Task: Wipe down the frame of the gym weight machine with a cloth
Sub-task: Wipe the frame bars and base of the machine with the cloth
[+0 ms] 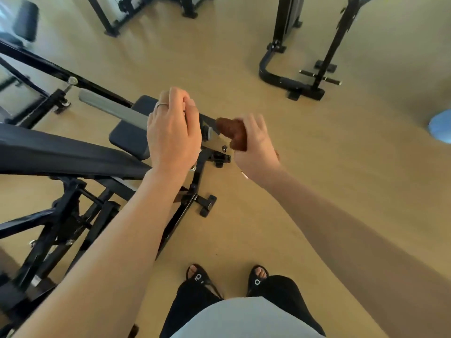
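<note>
A black weight machine frame [190,191] with dark padded seats fills the left half of the view. One of its bars carries a grey sleeve [109,108] and runs toward the centre. My left hand [170,132] curls over the end of that bar, a ring on one finger. My right hand [253,145] grips a bunched brown cloth [231,132] and holds it against the bar's black tip, just right of my left hand. The bar under my left hand is hidden.
Tan floor spreads to the right and ahead. Another black machine base [292,84] stands at the upper right, more frames [109,23] at the top. A blue object [440,129] shows at the right edge. My sandalled feet [227,279] stand beside the frame's foot.
</note>
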Tool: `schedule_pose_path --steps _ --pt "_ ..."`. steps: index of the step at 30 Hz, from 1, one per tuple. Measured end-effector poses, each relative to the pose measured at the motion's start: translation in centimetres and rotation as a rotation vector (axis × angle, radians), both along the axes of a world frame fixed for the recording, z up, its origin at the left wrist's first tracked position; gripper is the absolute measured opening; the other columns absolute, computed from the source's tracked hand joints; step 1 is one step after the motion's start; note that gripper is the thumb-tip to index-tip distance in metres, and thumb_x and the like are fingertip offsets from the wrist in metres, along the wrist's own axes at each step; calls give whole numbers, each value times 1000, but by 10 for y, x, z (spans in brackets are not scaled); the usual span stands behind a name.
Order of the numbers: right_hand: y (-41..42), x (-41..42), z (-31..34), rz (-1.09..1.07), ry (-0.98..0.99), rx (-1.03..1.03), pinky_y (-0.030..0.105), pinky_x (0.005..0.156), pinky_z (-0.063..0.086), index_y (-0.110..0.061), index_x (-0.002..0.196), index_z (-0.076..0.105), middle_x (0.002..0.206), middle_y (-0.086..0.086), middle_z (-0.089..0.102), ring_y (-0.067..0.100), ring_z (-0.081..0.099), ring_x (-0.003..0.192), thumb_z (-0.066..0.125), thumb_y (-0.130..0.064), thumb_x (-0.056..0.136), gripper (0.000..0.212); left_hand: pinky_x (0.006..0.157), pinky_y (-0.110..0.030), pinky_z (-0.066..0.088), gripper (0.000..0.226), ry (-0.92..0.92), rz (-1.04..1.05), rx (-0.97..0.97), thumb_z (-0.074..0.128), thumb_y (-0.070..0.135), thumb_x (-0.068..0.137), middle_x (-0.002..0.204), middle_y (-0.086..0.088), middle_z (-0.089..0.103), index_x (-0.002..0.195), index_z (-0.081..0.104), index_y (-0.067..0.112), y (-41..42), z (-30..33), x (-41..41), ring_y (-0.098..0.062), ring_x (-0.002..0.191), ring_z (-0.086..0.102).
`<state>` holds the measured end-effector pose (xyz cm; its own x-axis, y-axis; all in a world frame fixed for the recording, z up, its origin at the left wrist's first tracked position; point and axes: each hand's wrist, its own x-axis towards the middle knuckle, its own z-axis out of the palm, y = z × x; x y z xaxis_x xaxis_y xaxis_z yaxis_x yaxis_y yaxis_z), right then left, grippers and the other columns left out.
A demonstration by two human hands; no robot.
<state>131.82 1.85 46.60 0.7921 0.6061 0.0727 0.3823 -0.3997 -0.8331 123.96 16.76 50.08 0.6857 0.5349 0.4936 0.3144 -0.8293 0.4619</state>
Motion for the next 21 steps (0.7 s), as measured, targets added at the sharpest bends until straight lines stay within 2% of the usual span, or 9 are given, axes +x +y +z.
schedule_pose_path --steps 3,6,8,10,12,14,17,19,21 --pt "19 15 1 146 -181 -16 24 82 43 -10 129 54 122 5 45 17 47 106 64 13 75 59 82 -47 51 27 74 -13 -39 34 30 110 98 2 52 108 53 11 2 1 11 -19 83 53" --pt "35 27 4 207 -171 -36 24 84 40 -11 128 52 125 5 45 17 46 108 65 10 77 57 81 -48 52 30 81 -12 -103 32 31 111 93 2 51 105 53 10 7 -1 21 -20 80 55" --pt "44 32 7 206 -84 -10 14 81 38 -13 126 53 123 1 45 8 48 100 65 7 80 52 78 -47 53 31 74 -17 -170 32 30 111 90 0 53 102 53 9 12 -3 27 -21 77 56" --pt "53 36 12 190 82 -4 8 71 39 -17 123 54 113 -8 47 0 49 95 65 6 81 49 75 -43 53 33 49 10 -265 31 31 111 89 -2 53 100 53 9 18 -6 34 -21 77 55" --pt "59 40 15 241 192 -5 6 67 40 -17 120 54 107 -11 49 -1 52 94 64 8 81 48 73 -40 51 33 20 66 -353 29 31 111 88 -1 52 99 52 10 21 -10 40 -21 79 53" --pt "62 44 18 333 240 -18 3 69 40 -14 121 54 108 -8 51 1 52 96 67 8 79 49 72 -35 47 31 16 108 -412 29 29 111 87 0 50 99 51 11 23 -13 46 -21 81 53" --pt "63 50 21 462 326 -80 5 70 41 -16 128 50 111 -8 50 2 52 96 74 2 78 58 70 -29 42 29 -10 177 -444 29 27 111 83 6 48 95 50 14 23 -20 50 -15 79 50" --pt "63 53 19 552 393 -114 10 74 43 -20 134 47 118 -7 50 4 54 100 75 -13 73 68 70 -33 45 32 -52 237 -453 28 27 110 80 8 47 92 51 13 22 -24 51 -15 76 50" --pt "66 62 14 604 515 -120 21 84 51 -26 139 46 124 -5 52 9 59 104 71 -26 71 72 70 -37 46 33 -64 291 -435 28 26 108 78 9 46 90 52 12 20 -25 53 -18 74 50"
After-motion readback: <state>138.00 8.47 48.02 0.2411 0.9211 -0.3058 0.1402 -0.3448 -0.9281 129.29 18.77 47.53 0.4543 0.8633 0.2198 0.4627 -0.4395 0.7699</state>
